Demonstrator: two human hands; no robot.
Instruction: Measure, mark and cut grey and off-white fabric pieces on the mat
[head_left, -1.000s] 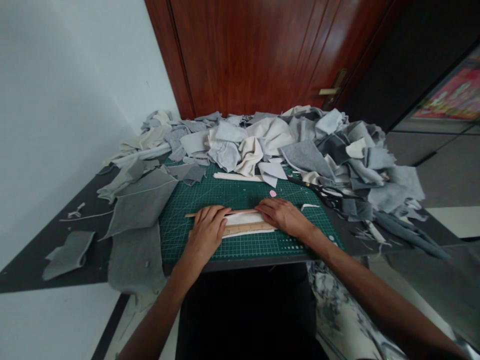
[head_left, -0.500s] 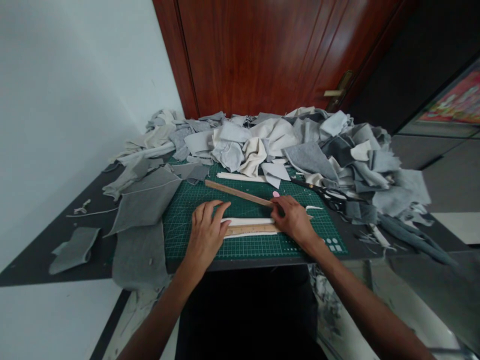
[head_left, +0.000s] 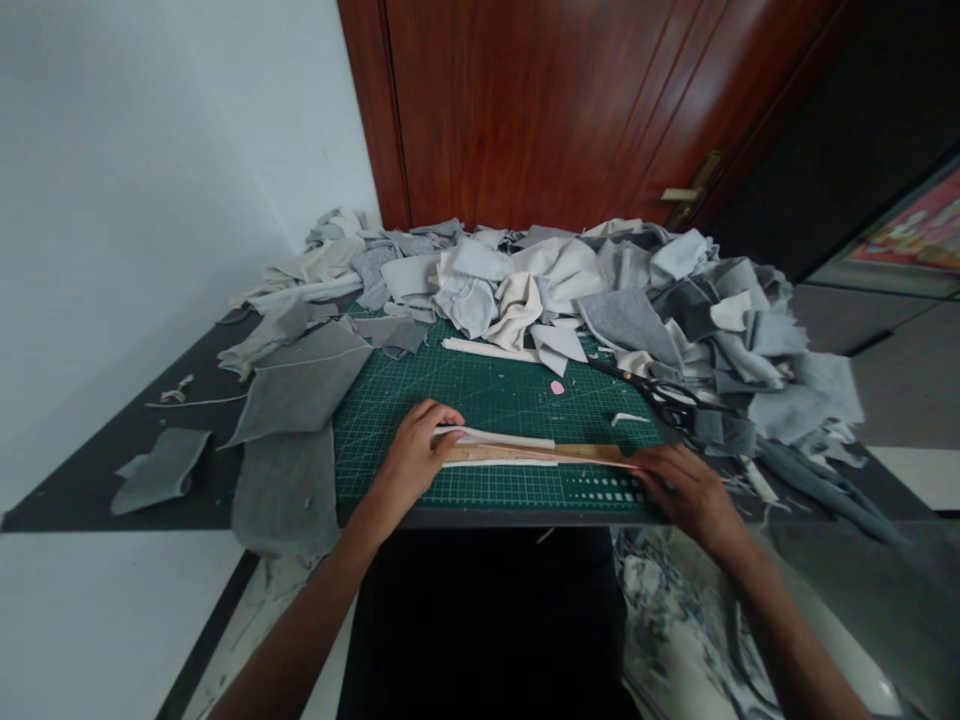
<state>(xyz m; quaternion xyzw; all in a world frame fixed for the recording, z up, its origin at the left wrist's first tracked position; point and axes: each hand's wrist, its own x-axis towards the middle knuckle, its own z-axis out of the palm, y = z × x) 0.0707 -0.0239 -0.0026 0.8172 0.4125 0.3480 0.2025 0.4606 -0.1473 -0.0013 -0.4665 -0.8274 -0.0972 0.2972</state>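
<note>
My left hand (head_left: 416, 455) pinches the left end of a folded white fabric strip (head_left: 517, 439) near the front of the green cutting mat (head_left: 487, 390). The strip's upper edge is slightly lifted there. Under it a wooden ruler (head_left: 592, 452) lies flat, partly covered by the cloth. Further right, my right hand (head_left: 686, 490) grips the right end of a second, thin wooden ruler (head_left: 577, 460), turned on its edge along the strip. Its left end is hidden by the fabric and my left hand.
Black-handled scissors (head_left: 667, 392) lie right of the mat. A heap of grey and white cloth scraps (head_left: 555, 270) lines the back of the table. Grey fabric pieces (head_left: 285, 480) cover the left and hang over the front edge. A white strip (head_left: 487, 350) rests at the mat's back.
My right hand has moved right and toward me, bringing the second ruler from its diagonal position down to the white strip. My left hand has closed on the strip's left end.
</note>
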